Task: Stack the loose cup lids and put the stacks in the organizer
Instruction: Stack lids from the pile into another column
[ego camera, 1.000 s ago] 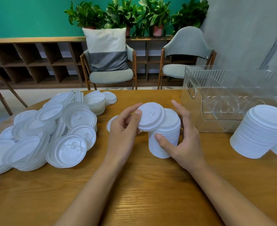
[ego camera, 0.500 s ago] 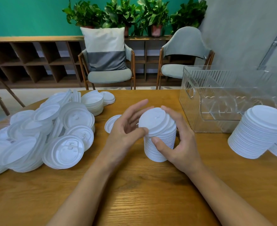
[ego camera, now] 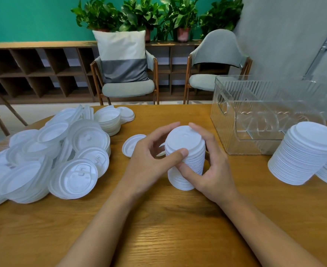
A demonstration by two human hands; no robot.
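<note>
While the wooden table (ego camera: pixel 158 228) fills the view, a clear organizer (ego camera: pixel 226 112) stands at two o'clock, a heap of loose lids (ego camera: pixel 72 176) sprawls at nine, and a tall lid stack (ego camera: pixel 301 157) leans at three. At centre a shorter lid stack (ego camera: pixel 185 151) stands upright, the left hand (ego camera: pixel 147 162) curled round its top and the right hand (ego camera: pixel 214 170) gripping its side; a single lid (ego camera: pixel 131 144) lies just behind the left hand.

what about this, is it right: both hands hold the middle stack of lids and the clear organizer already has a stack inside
No: the head view shows the organizer with no lids inside; a finished stack stands beside it. The left hand and right hand do hold the middle stack.
</note>
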